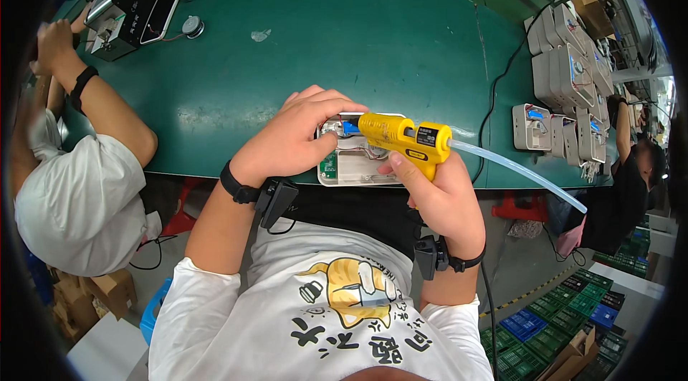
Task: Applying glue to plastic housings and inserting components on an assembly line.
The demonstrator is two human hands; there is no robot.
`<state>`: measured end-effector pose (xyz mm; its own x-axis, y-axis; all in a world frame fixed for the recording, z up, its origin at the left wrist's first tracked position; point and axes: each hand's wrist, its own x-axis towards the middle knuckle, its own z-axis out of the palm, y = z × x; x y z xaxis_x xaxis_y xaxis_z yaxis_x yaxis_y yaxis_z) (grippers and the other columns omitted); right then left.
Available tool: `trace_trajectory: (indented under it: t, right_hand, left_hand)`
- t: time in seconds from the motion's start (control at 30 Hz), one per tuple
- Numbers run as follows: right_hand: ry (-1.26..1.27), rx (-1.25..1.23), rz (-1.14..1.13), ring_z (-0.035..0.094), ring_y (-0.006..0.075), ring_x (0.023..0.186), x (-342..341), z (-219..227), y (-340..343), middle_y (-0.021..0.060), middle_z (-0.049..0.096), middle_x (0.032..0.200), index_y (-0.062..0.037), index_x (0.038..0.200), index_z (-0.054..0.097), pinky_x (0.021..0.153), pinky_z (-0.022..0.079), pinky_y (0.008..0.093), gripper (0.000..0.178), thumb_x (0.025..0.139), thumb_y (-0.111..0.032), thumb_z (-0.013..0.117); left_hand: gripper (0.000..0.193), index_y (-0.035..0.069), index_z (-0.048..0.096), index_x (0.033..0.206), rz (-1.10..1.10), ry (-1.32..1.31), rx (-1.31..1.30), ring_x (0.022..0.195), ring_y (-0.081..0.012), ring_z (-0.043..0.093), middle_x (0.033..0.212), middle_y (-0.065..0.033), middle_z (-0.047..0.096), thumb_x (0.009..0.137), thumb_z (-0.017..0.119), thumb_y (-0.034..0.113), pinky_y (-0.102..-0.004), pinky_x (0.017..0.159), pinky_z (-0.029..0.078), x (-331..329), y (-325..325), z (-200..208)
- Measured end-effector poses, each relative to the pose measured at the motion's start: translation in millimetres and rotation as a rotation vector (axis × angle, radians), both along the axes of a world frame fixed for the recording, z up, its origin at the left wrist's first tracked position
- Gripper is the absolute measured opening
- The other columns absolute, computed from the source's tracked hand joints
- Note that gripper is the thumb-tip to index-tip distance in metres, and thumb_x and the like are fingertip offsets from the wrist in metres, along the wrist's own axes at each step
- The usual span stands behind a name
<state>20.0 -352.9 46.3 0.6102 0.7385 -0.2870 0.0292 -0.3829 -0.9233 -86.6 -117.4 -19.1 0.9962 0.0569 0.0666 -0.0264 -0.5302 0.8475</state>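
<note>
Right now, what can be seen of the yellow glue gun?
The yellow glue gun looks plastic, with a dark label on its side and a clear glue stick trailing from its back. The right hand grips its handle, forefinger at the trigger. It lies roughly level, nozzle pointing left into the open white casing, which the left hand steadies.

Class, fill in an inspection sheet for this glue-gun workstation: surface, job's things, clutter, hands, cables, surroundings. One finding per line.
Surface: green bench, mostly bare in the middle.
Job's things: yellow glue gun with a clear glue stick out its back, nozzle over an open white casing at the bench edge.
Clutter: black box, small round part, scrap.
Hands: left hand steadies the casing; right hand grips the gun.
Cables: black cable runs across the bench.
Surroundings: stacked grey casings at right, green crates on the floor, a co-worker's arm at left.
</note>
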Motion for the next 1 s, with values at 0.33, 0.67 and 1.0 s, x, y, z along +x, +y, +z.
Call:
trace_trajectory:
  t: [0.33,0.67,1.0]
  right_hand:
    - [0.188,0.166,-0.158,0.062,0.0104,0.063,1.6,-15.7,-38.2,0.0207,0.076,0.110,0.0036,0.124,0.067,0.055,0.052,0.0243,0.028,0.105,-0.018,0.064]
    - [0.186,0.476,-0.307,0.066,0.0160,0.065,-7.5,-81.0,-91.1,0.0228,0.075,0.112,0.0014,0.110,0.068,0.061,0.056,0.0304,0.019,0.103,-0.016,0.065]
    - [0.097,0.559,-0.488,0.069,0.0145,0.085,-37.0,-84.0,-120.9,0.0199,0.075,0.115,0.0038,0.133,0.062,0.069,0.057,0.0281,0.033,0.102,-0.007,0.066]
  left_hand:
    - [0.058,0.006,0.069,0.133,0.024,-0.001,0.016,0.120,-0.0261,0.058,0.128,-0.0077,0.070,0.080,0.046,0.001,-0.0414,0.114,0.037,-1.2,-1.5,-3.2]
    - [0.050,0.006,0.069,0.132,0.073,-0.029,0.021,0.115,-0.0260,0.059,0.125,-0.0071,0.070,0.088,0.047,0.007,-0.0410,0.109,0.039,-2.5,-3.6,-4.2]
    - [0.088,-0.001,0.054,0.142,0.246,-0.238,0.139,0.120,-0.0322,0.058,0.125,-0.0158,0.061,0.072,0.089,0.040,-0.0424,0.107,0.047,-29.8,-50.0,8.6]
